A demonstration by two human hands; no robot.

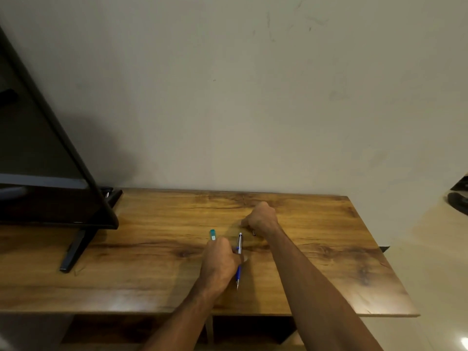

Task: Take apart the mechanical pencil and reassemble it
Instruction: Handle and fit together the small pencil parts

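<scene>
A blue and silver mechanical pencil (pixel 239 245) is held upright-ish over the wooden table (pixel 157 249), tip pointing toward me. My left hand (pixel 221 262) grips its middle. Farther back, my right hand (pixel 262 217) is curled into a loose fist with its fingertips down on the table; whether it pinches anything is hidden. A small dark part (pixel 254 233) lies on the table just beside my right wrist. A teal lead case (pixel 212 234) lies flat just beyond my left hand.
A black monitor (pixel 50 173) on a stand (pixel 76 249) fills the table's left end. A plain wall rises behind the table. The table's right edge drops off near a dark object (pixel 458 201) on the floor side.
</scene>
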